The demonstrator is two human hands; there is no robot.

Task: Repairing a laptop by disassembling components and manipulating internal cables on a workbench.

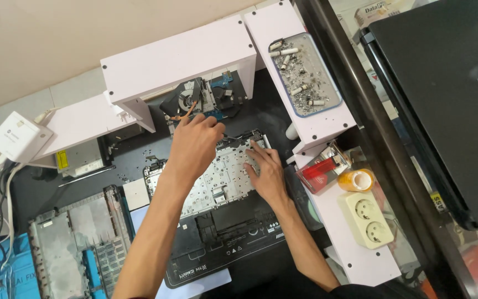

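**Honestly, a properly gutted laptop spread over one counter**

So both hands are down on the stripped laptop palmrest [217,188], which lies underside up in the middle of the black work mat [233,260]. The left hand [195,147] is curled at the top edge of it, fingers bunched as if pinching something small, though I can't tell from here what's actually between them. The right hand [266,174] lies flat and spread on the pale keyboard backing [222,174], looks to me like it's just pinning the shell so it doesn't slide around.

Just beyond the left hand, tucked under the white shelf [178,61], sits one cooling fan [186,99] with a copper heat pipe, touching a blue circuit board [219,83]. Parked out of the way, I'd guess.

Counting outward: one tray [333,97] on the side shelf, full of ash and roughly six cigarette butts. One red lighter [319,169] in a clear holder, one orange-capped bottle [357,180] beside it, one cream double socket [367,218]. Left side has one bare laptop base [76,243], one optical drive [81,160], one white adapter box [17,135] with cables. One closed black laptop [443,99] sits far right, well apart from everything.
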